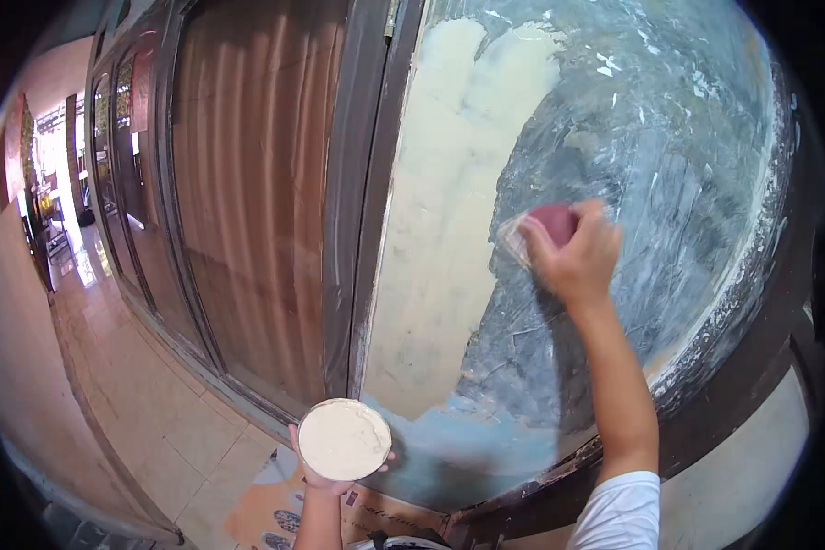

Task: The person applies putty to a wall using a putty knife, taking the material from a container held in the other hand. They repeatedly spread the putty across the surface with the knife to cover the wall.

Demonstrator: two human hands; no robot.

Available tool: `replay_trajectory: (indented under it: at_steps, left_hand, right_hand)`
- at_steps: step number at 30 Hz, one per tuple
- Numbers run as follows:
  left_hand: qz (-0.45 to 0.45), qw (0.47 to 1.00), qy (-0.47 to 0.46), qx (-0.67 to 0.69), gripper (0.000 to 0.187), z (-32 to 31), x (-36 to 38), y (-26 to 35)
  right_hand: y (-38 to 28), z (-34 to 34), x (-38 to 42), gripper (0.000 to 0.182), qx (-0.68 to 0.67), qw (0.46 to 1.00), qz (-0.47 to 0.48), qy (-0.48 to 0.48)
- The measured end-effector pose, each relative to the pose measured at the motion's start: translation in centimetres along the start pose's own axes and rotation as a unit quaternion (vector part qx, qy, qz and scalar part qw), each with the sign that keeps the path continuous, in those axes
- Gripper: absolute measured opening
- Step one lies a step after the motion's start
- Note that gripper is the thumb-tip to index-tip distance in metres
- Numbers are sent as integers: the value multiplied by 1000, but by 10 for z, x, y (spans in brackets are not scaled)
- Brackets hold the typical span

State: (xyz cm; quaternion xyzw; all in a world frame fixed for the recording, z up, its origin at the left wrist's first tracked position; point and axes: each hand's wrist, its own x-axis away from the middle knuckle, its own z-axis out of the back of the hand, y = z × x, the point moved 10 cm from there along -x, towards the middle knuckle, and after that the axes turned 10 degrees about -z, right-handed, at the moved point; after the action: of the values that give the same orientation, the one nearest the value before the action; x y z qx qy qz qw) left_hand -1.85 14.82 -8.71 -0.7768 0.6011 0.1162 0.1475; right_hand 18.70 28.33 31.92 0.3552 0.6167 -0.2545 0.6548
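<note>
1. Head view looks down my two arms at a scraped wall panel (669, 137) set in a dark frame (742, 385).
2. My right hand (573, 257) is raised against the panel, near its middle, fingers clenched around a red-handled scraper (545, 225).
3. The scraper's pale blade (511, 240) sticks out to the left of my fingers and lies flat on the panel, right at the border between the cream filler patch (449, 202) and the bare grey-blue surface.
4. That cream patch covers the left edge of the panel from the top down to near the bottom corner; the rest is mottled grey with white flecks, and a light blue strip (458, 431) runs along the bottom edge.
5. My left hand (325, 477) is low, below the panel's bottom-left corner, grasping a round dish of pale putty (344, 438) from underneath, fingers curled at its rim, held level.
6. The dish is well apart from the scraper and does not touch the panel.
7. A white sleeve (623, 509) covers my right upper arm.
8. To the left of the panel stand brown glazed doors (247, 183) in dark frames, above a tiled floor (165, 412).
</note>
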Motion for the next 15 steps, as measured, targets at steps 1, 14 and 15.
replay_trajectory:
  at_steps: [1, 14, 15]
  left_hand:
    - [1, 1000, 3, -1, 110, 1, 1, -1]
    - [-3, 1000, 16, 1, 110, 3, 3, 6]
    - [1, 1000, 10, -16, 111, 4, 4, 7]
  right_hand:
    - [1, 1, 2, 57, 0, 1000, -2, -2]
    - [8, 8, -16, 61, 1, 997, -66, 29]
    - [5, -2, 2, 61, -6, 1000, -23, 5]
